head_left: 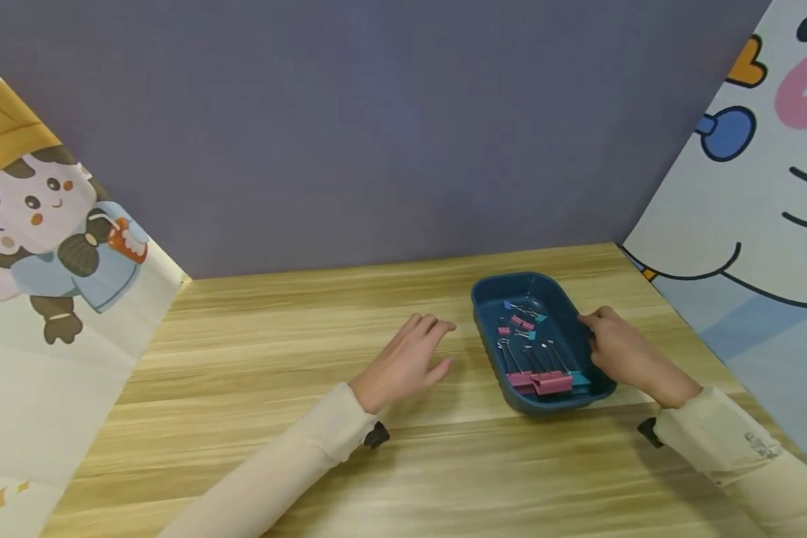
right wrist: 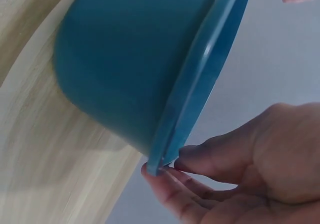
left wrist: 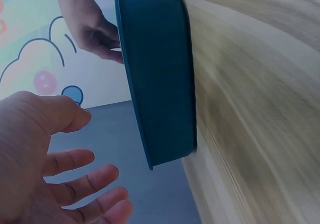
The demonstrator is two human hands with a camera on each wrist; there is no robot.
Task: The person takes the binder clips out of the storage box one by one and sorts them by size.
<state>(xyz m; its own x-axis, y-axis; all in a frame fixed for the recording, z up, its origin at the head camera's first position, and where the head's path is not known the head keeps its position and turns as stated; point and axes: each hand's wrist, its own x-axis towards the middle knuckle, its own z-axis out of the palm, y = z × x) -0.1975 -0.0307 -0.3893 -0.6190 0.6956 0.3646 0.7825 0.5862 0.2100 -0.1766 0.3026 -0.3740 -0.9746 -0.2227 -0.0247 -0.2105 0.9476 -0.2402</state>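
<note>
A dark blue plastic tray (head_left: 574,310) lies on the wooden table, right of the middle. Inside it are several binder clips: larger pink clips (head_left: 551,384) and a teal clip (head_left: 579,379) at the near end, small pink, blue and teal ones farther back. My right hand (head_left: 622,347) pinches the tray's right rim between thumb and fingers, as the right wrist view also shows. Left of the tray, my left hand (head_left: 406,365) hovers over the table with its fingers loosely extended, holding nothing. In the left wrist view a gap separates that hand from the tray wall (left wrist: 157,79).
The light wooden tabletop (head_left: 255,359) runs back to a grey-purple wall panel (head_left: 376,134). Cartoon-printed side panels stand at the left (head_left: 13,359) and the right (head_left: 706,224). Each wrist wears a dark strap piece.
</note>
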